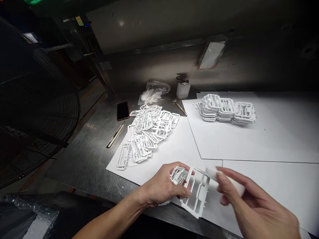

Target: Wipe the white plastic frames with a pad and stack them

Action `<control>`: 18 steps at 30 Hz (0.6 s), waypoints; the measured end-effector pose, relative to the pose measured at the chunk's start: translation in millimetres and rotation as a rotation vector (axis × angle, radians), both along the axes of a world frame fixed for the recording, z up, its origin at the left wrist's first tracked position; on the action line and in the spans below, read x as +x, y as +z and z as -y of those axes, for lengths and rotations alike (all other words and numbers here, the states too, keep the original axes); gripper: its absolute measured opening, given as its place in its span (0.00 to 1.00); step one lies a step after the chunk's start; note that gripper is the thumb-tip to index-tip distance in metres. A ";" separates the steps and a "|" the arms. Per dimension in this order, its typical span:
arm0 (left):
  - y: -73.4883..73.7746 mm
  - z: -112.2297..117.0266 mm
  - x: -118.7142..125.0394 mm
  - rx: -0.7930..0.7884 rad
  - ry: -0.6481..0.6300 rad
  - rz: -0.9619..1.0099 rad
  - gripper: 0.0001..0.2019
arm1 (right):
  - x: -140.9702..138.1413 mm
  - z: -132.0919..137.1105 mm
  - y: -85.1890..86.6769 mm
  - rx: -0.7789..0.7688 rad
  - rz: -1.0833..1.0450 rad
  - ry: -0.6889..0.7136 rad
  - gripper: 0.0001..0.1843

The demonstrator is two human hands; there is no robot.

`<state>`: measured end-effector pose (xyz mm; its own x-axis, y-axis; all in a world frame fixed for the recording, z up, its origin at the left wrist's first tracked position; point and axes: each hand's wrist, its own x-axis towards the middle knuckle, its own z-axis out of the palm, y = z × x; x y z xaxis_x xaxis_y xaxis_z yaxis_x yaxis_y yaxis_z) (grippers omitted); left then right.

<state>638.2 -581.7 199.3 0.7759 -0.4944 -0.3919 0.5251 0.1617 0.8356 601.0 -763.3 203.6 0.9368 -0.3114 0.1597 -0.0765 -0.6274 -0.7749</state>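
My left hand [166, 186] is closed on white plastic frames. One larger open frame [196, 192] with bars across it sticks out between thumb and fingers, tilted, and a small bunch of frames [178, 175] sits behind the fingers. My right hand [251, 196] pinches a white cloth or wipe [235, 184], blurred at its tip, which meets or nearly meets the frame's upper right edge. Beyond my left hand lies a loose heap of white frames [144, 132]. Neat stacks of similar frames [225, 108] stand farther back on the right.
White sheets [249, 142] cover much of the metal table [84, 156]. A phone [123, 111], a slim knife-like tool [115, 134], metal tweezers [179, 107], a clear plastic bag [154, 92] and a pump bottle [183, 89] lie toward the back. A wire fan guard [50, 129] stands left.
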 end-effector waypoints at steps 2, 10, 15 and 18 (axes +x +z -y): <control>0.0 -2.3 -4.4 -0.031 -0.002 0.034 0.19 | 7.1 -6.0 3.2 -0.027 0.062 0.098 0.18; 0.1 -14.7 -12.8 -0.068 0.011 -0.001 0.19 | 2.0 19.8 -6.5 -0.329 0.091 0.016 0.21; 12.3 -20.7 -11.5 0.071 -0.126 0.043 0.18 | 12.9 24.7 7.1 -0.370 0.186 0.581 0.11; 19.1 -26.3 -10.0 0.168 -0.220 0.112 0.18 | 22.1 20.4 15.8 -0.383 0.064 0.868 0.12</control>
<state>628.2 -555.4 218.4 0.7003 -0.5910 -0.4002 0.4352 -0.0909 0.8957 623.1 -783.7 219.5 0.8022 0.5737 0.1653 0.5715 -0.6575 -0.4910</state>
